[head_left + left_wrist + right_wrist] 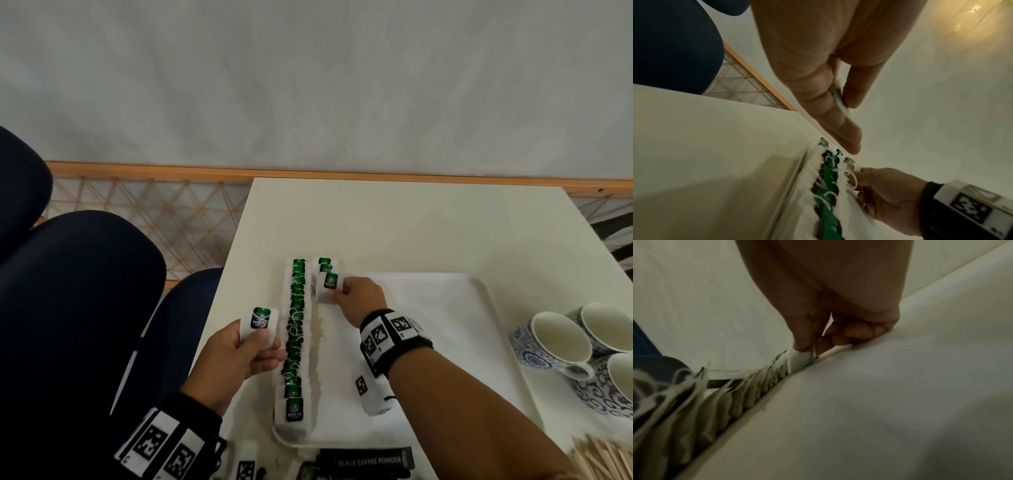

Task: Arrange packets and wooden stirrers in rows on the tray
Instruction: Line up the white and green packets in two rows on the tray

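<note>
The right hand point(356, 298) pinches a tea bag point(328, 287) and sets it overlapping the short second row point(324, 270) at the tray's point(445, 342) far left corner, so the labels show. The left hand point(236, 356) grips another tea bag point(261, 322) above the tabletop point(394, 222) just beside the tray's left edge — probably ready as the next one.

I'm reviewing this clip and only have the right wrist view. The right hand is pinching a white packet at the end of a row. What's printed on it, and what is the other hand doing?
Observer: The head view shows the packet in the right hand has a green label reading GREEN TEA.
Operator: And the left hand?
Observer: The left hand holds another green tea packet up, left of the tray.
Operator: How many rows so far?
Observer: One long row along the tray's left edge, and a second short row begun beside it, where the right hand is working.
Operator: Are the stirrers placed yet?
Observer: No; the wooden stirrers lie off the tray, at the table's near right.
</note>
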{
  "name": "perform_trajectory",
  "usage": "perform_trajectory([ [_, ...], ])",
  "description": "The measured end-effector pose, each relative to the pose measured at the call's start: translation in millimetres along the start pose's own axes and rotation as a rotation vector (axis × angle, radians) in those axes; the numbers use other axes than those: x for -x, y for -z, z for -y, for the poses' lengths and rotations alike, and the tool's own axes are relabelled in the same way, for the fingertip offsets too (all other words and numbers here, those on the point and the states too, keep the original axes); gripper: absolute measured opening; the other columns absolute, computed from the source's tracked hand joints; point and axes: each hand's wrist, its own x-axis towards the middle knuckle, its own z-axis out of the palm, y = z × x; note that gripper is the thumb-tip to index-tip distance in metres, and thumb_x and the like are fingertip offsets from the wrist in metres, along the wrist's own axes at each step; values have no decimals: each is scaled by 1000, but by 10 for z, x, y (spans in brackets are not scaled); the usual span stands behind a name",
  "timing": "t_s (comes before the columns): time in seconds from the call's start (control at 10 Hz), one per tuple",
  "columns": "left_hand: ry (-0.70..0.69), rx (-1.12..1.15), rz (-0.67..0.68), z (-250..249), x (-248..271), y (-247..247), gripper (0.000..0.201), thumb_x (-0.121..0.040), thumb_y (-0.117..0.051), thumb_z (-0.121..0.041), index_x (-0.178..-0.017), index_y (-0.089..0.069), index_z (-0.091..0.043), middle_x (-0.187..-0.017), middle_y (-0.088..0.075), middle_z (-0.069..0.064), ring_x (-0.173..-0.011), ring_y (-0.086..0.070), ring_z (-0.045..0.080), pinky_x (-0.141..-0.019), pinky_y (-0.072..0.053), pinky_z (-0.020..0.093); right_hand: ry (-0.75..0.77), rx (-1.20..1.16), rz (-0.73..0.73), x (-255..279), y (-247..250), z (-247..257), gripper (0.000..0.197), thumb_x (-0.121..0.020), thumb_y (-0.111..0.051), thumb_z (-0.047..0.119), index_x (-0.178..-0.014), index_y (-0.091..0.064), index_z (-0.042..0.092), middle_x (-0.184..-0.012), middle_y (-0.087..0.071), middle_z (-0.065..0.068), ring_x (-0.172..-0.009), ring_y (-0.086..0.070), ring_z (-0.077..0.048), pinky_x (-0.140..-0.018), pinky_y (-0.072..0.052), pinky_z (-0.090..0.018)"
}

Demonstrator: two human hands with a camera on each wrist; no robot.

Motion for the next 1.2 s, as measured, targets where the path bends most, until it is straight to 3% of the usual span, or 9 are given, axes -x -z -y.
perform_trajectory([
  [0.2, 9, -15, 2, 10, -1, -7, 15, -96, -51, -6, -97, -63, 3, -86, -72, 19, -83, -71, 35, -61, -58, 26, -87, -4, -11, -95, -73, 87, 38, -89, -63, 40, -64, -40, 23, -67, -47, 4, -69, -50, -20, -53, -35, -26],
  [0.3, 15, -29, 0, 17, 0, 3, 15, -96, -52, -7, -97, -63, 3, -87, -72, 20, -84, -72, 34, -63, -58, 28, -137, -90, -29, -108, -81, 100, 30, -85, -68, 40, -77, -44, 23, -81, -54, 3, -73, -51, -18, -60, -39, -27],
  [0.4, 18, -29, -2, 16, 3, 14, 14, -96, -52, -7, -97, -63, 1, -88, -72, 20, -83, -72, 33, -63, -58, 28, -155, -224, -48, -59, -38, 86, 39, -79, -73, 43, -100, -50, 19, -95, -56, 1, -76, -51, -14, -62, -40, -27],
  [0.5, 31, -24, -5, 34, 10, 28, 13, -96, -52, -7, -97, -63, 1, -88, -72, 20, -83, -72, 33, -63, -58, 28, -162, -250, -20, -6, 19, 67, 55, -76, -78, 41, -115, -49, 15, -103, -53, 0, -91, -53, -18, -73, -42, -28],
  [0.7, 44, -29, -1, 49, 14, 3, 13, -96, -53, -7, -98, -63, 1, -87, -72, 19, -83, -72, 34, -63, -58, 28, -132, -128, 17, 0, -36, 72, 48, -75, -79, 29, -107, -45, 19, -103, -58, -4, -89, -59, -23, -78, -53, -36],
  [0.8, 47, -33, 7, 42, 23, -11, 13, -95, -52, -6, -99, -63, 1, -86, -73, 18, -82, -72, 33, -62, -58, 28, -132, -97, 2, -14, -37, 111, 41, -78, -76, 29, -102, -43, 20, -98, -59, -4, -84, -59, -23, -75, -53, -35],
  [1.0, 49, -11, 21, -3, 56, -19, 17, -97, -49, -8, -100, -63, 2, -88, -73, 18, -83, -72, 33, -61, -57, 27, -42, -172, -1, 138, 34, 156, 36, -80, -72, 43, -90, -48, 17, -86, -57, 0, -80, -54, -18, -60, -42, -26],
  [1.1, 49, -13, 39, -15, 66, -40, 19, -99, -47, -9, -103, -62, 0, -90, -73, 19, -82, -72, 32, -63, -58, 27, 101, -313, 163, 349, 89, 263, 42, -84, -65, 54, -82, -64, 12, -85, -67, -4, -75, -57, -13, -73, -50, -32],
  [1.2, 48, -36, 80, -26, 80, -92, 18, -99, -46, -10, -105, -62, -3, -91, -73, 18, -82, -72, 32, -65, -59, 29, 199, -419, 450, 602, 93, 360, 25, -85, -70, 42, -92, -74, 19, -82, -70, 7, -67, -58, -1, -67, -46, -19],
])
